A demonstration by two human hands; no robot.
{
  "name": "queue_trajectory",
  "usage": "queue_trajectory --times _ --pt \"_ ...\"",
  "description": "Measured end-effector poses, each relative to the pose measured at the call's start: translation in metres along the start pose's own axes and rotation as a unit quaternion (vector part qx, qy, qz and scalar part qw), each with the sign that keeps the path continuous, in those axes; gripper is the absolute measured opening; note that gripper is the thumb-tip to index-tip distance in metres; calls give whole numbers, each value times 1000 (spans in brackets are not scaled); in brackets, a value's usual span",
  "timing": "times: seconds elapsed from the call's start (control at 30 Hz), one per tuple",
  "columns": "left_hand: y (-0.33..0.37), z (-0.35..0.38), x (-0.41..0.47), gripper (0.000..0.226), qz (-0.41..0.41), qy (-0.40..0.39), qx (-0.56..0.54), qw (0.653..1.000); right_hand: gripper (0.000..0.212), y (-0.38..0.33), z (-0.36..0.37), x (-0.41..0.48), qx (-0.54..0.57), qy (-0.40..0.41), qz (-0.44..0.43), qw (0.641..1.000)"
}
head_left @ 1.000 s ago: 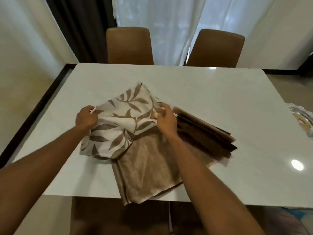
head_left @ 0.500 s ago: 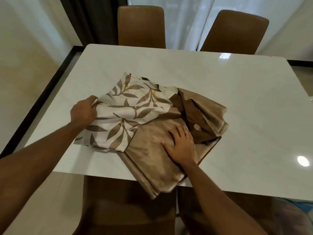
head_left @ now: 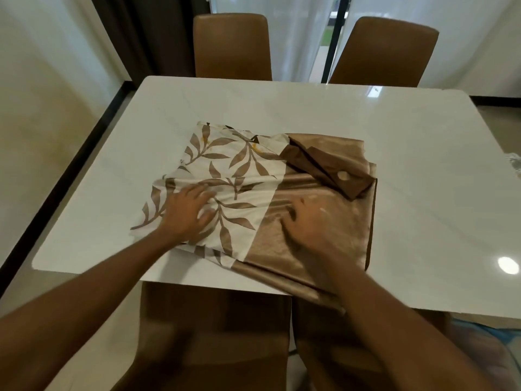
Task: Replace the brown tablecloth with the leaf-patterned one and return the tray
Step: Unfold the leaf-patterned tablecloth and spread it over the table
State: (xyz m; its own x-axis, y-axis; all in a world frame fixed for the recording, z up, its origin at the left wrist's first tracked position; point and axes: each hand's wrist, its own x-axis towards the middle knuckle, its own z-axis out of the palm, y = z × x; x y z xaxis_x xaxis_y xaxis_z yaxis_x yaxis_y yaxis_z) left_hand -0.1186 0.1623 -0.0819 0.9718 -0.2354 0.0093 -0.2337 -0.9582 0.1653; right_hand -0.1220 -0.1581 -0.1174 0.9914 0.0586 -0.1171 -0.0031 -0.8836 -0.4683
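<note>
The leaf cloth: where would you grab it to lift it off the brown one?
Probably its left edge, coming from the left. The leaf cloth lies folded flat, its right part over the brown cloth, while the left edge rests free on the table. The left hand lies flat on it nearby.

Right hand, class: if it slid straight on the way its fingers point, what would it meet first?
Probably the edge of the leaf-patterned cloth. The right hand lies flat on the brown cloth, fingers aimed away and slightly left, towards that overlap; blur leaves the exact line unsure.
</note>
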Motion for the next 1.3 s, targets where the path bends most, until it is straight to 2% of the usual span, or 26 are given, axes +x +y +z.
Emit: queue_trajectory --times 0.07,0.1,0.2,0.3,0.4,0.47,0.5,0.57,0.67,0.77,0.83,1.0,1.07,1.13,1.2,1.3 --pt "31 20 -7 67 57 -62 -6 996 58 -14 41 -37 -41 -34 -28 998" --pt "42 30 -8 69 58 -93 -9 994 63 -13 55 -51 -65 -33 -42 996" --pt "61 57 -11 75 2 -172 -19 985 67 17 66 -73 -64 10 -66 996" --pt "75 76 -22 79 -14 -212 8 977 67 49 46 -70 -36 7 -91 995" --pt "100 83 -24 81 -24 -204 11 979 69 75 15 -55 -11 -67 -98 993" --pt "127 84 -18 78 -33 -178 5 983 62 84 -5 -49 62 -87 -80 991" --pt "144 83 -15 76 -21 -160 4 987 53 88 -14 -51 131 -71 -58 987" --pt "179 81 -10 71 45 -118 -17 992 35 96 -27 -63 237 21 -9 971" --pt "231 86 -7 63 136 -102 -64 983 19 109 -31 -96 256 182 79 946" --pt "282 100 -10 57 185 -118 -68 973 9 129 -24 -133 280 276 183 901" --pt "308 110 -12 53 197 -111 -48 973 7 144 -18 -154 265 286 214 896" --pt "339 121 -5 37 215 -47 6 975 12 163 -14 -181 182 224 167 943" --pt "351 121 2 24 188 -34 -16 981 11 163 -18 -182 172 205 162 950" --pt "358 115 9 12 81 -10 -168 982 11 160 -23 -177 127 211 150 958" --pt "355 103 18 11 -50 30 -315 947 11 153 -27 -169 106 229 106 962" --pt "336 82 36 14 -130 69 -365 919 14 131 -27 -145 128 209 17 969"
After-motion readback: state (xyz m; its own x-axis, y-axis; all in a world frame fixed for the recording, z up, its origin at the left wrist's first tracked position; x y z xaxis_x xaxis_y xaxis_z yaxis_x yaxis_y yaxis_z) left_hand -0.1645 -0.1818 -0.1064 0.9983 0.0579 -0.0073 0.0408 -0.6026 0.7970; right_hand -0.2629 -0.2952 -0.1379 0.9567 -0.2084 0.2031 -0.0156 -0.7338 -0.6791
